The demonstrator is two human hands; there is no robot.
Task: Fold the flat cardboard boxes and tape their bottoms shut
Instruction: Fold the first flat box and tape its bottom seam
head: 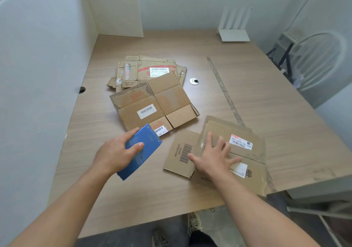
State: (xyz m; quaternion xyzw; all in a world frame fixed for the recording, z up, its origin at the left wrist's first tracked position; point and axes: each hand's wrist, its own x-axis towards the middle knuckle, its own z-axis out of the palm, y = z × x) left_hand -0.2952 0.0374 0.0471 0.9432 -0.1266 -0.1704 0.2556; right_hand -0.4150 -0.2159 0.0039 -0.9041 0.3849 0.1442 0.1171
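Observation:
My left hand grips a flat blue tool, likely a tape dispenser seen from above, held just over the table's near left. My right hand lies with spread straight fingers on a flattened cardboard box at the near right; that box carries white labels and a barcode flap. A second flat box with a white label lies in the middle. Behind it sits a pile of more flattened boxes.
The wooden table has a cable hole near the centre and a seam strip running diagonally. A white stand sits at the far right corner. White partition walls close the left and back. A white chair stands to the right.

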